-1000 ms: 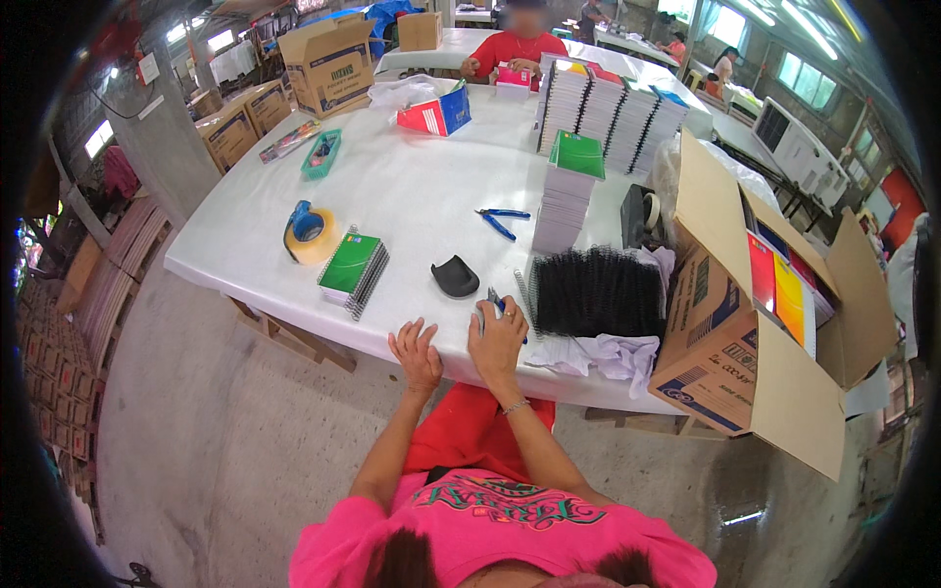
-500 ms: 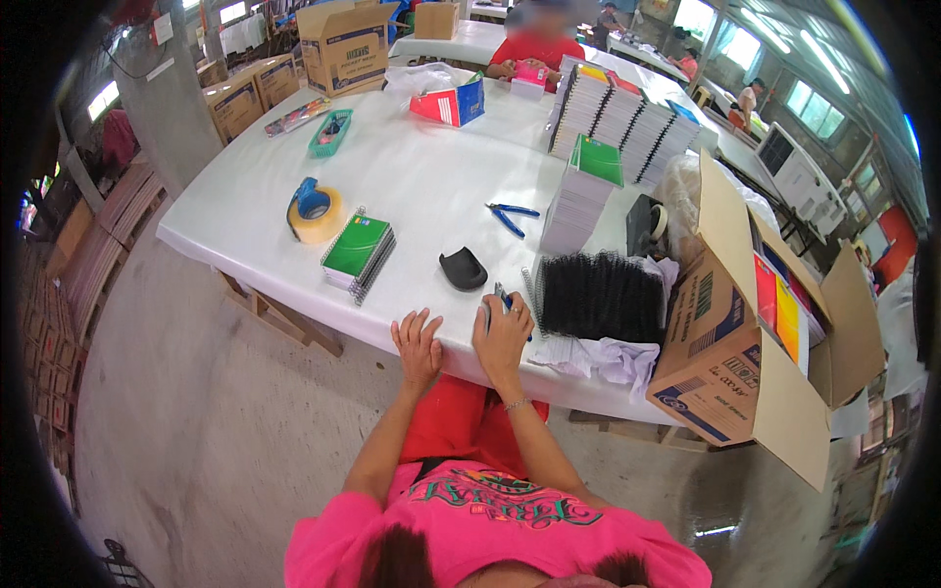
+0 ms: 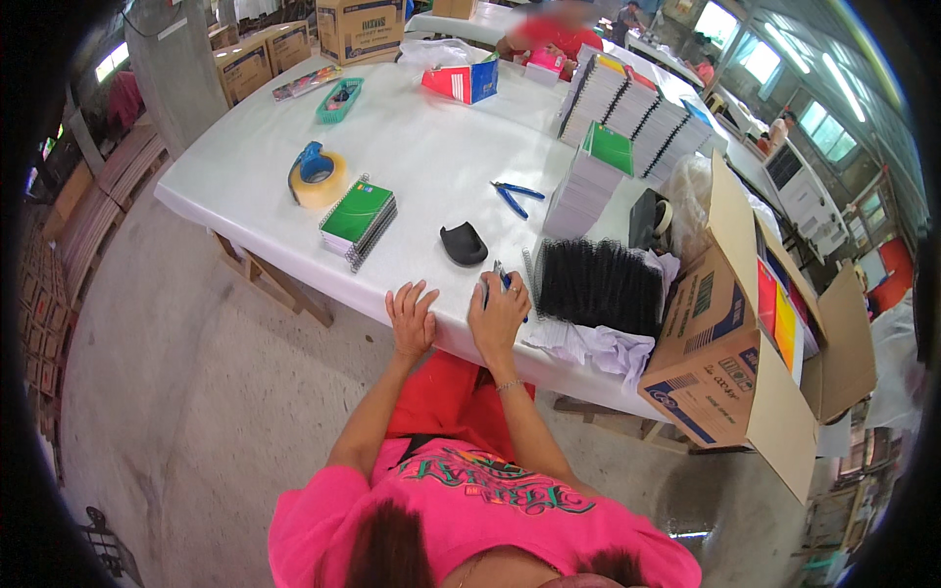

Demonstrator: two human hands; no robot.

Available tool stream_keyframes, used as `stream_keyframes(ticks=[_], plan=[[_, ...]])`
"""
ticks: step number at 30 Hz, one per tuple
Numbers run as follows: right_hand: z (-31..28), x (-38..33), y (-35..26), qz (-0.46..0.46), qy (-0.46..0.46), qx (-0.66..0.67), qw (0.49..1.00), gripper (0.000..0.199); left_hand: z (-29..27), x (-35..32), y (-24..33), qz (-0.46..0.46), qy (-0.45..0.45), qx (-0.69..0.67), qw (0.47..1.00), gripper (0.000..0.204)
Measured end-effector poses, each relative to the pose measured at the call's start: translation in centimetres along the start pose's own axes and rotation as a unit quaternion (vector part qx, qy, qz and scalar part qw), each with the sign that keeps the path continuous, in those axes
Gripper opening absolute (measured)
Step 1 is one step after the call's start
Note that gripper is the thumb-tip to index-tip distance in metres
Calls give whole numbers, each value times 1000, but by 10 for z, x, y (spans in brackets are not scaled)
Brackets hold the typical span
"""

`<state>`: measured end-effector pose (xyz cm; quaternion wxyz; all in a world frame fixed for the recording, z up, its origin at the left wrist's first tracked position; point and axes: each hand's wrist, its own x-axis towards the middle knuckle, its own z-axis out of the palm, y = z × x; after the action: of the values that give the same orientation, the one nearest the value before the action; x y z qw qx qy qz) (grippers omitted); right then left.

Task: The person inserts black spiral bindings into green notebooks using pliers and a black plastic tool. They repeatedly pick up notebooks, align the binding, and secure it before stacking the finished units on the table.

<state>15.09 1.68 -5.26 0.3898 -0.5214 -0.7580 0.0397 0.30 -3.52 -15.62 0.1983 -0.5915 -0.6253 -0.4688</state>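
Note:
My left hand (image 3: 412,318) rests at the table's front edge with its fingers stretched out, holding nothing. Beside it, my right hand (image 3: 498,312) is closed round blue-handled pliers (image 3: 501,271), mostly hidden under the fingers. A black curved holder (image 3: 464,244) lies just beyond my hands. To its left sits a small stack of green spiral notebooks (image 3: 359,216). Another pair of blue-handled cutters (image 3: 516,199) lies farther back, its handles apart. Right of my right hand is a dense bundle of black binding coils (image 3: 600,287) on crumpled white cloth (image 3: 594,348).
A tape roll on a blue dispenser (image 3: 318,176) and a green basket (image 3: 339,101) stand left. Tall notebook stacks (image 3: 588,186) and an open carton (image 3: 711,358) flank the right side. Across the white table (image 3: 421,147) a person in red (image 3: 554,39) handles pink notebooks.
The whole view has shifted a little as my head moved. My hands stay at the table edge, the right one still closed round the pliers.

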Motion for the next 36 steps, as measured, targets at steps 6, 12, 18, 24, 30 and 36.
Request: stream_keyframes(ticks=[6, 12, 18, 24, 30, 36], plan=[[-2, 1, -1, 4, -7, 1, 1000, 27, 3, -1, -3, 4, 1, 5, 1000, 42], [-2, 2, -2, 8, -12, -9, 1000, 28, 4, -1, -4, 2, 4, 6, 1000, 44], [-2, 1, -2, 1, 0, -24, 1000, 28, 4, -2, -4, 2, 4, 8, 1000, 42], [0, 1, -3, 1, -1, -26, 1000, 27, 2, -2, -4, -4, -11, 3, 1000, 41], [-4, 0, -4, 5, -3, -28, 1000, 28, -1, -2, -2, 2, -12, 5, 1000, 41], [-2, -1, -4, 3, -1, -37, 999, 28, -2, -1, -2, 2, -18, 6, 1000, 41]])
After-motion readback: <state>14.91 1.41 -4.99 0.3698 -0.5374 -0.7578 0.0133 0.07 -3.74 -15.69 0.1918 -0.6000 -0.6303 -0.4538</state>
